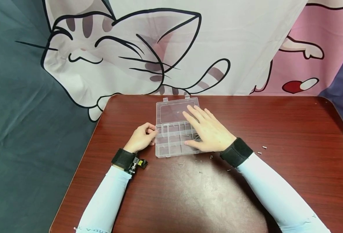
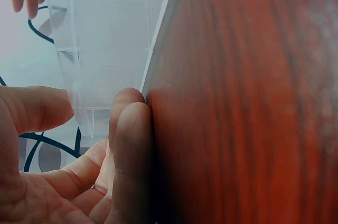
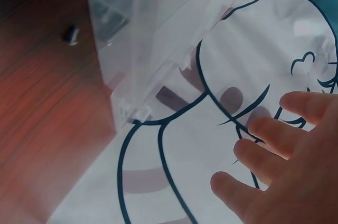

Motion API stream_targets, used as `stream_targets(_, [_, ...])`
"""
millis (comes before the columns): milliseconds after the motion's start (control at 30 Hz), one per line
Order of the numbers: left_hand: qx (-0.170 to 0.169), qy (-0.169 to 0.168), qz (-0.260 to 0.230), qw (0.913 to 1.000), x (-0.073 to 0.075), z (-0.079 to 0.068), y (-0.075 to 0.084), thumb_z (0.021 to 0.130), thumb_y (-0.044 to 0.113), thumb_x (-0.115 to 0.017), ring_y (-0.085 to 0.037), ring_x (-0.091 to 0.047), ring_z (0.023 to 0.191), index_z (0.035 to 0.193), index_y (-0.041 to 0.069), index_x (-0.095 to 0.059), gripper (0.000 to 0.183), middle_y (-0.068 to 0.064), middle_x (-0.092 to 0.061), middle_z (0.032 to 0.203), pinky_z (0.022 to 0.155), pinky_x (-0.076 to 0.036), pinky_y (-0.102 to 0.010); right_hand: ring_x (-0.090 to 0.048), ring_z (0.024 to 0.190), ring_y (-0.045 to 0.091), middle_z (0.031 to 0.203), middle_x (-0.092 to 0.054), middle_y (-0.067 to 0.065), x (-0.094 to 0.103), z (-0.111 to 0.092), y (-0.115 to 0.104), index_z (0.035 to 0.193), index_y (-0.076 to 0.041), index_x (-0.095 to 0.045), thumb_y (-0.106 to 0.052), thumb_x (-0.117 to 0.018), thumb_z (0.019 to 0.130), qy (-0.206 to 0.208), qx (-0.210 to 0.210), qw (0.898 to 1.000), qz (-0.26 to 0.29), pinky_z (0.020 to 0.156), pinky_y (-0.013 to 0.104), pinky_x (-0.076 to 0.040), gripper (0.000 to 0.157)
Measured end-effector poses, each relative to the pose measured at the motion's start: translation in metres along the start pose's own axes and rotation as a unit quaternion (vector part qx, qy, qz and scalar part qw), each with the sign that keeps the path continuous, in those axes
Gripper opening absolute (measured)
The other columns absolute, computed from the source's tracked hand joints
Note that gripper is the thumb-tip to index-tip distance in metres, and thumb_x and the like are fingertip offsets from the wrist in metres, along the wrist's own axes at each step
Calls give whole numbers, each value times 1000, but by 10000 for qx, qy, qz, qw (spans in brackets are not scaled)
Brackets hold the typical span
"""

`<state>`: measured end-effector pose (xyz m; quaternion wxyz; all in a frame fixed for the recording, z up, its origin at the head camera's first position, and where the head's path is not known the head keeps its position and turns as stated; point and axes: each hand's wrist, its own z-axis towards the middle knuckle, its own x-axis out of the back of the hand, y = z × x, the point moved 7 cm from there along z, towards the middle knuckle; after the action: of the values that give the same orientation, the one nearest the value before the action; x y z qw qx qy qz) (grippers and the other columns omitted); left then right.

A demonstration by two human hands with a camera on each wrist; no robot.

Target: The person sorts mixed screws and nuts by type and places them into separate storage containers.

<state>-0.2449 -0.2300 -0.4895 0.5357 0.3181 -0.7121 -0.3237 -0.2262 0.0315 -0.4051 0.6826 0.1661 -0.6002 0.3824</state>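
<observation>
A clear plastic compartment box (image 1: 174, 149) lies on the table with its lid (image 1: 171, 113) swung back at the far side. My left hand (image 1: 142, 137) holds the box's left edge; the left wrist view has the thumb on one side of the wall and curled fingers on the other. Over the box's right half hovers my right hand (image 1: 210, 132), palm down, fingers spread and nothing in them. It hides part of the compartments. Small screws (image 1: 185, 135) lie in a middle compartment, partly beside the right thumb.
Several loose screws (image 1: 200, 172) are scattered on the brown table (image 1: 148, 200) in front of the box, and others, such as a screw (image 1: 264, 147), lie right of the right wrist. A printed cat curtain (image 1: 241, 48) hangs along the far table edge.
</observation>
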Motion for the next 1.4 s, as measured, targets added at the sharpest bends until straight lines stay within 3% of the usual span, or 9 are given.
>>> stream_targets(433, [-21,24,39,10000,0,1,-1,103,24,-62,-17,-69,64,119,7,-62,23,-10,-69,88,65,-61,-30,-33,154,42,167,-33,19,-1,-24,19,158,-6,-39,-62,-67,92,14,-150,9999,40,124,63,-28,91])
stream_targets(833, [8,38,0,10000,0,0,0,102,23,-62,-17,-70,65,119,6,-62,24,-12,-69,90,65,-62,-30,-49,140,43,149,-53,20,-8,-52,29,143,-3,-57,-51,-75,88,245,139,9994,-178,117,60,-40,76])
stream_targets(1133, [1,53,-28,10000,-1,-1,1,102,23,-63,-18,-69,64,119,7,-62,23,-10,-68,87,65,-62,-30,-62,115,30,122,-65,11,-13,-72,31,125,-4,-69,-42,-78,87,552,277,9980,116,101,52,-51,54])
stream_targets(1400, [-21,41,-33,10000,0,-1,2,103,23,-62,-15,-69,64,120,5,-61,25,-10,-67,87,64,-61,-27,-54,80,19,90,-56,0,-17,-84,35,103,-9,-72,-30,-80,85,601,393,9973,-133,76,43,-51,29])
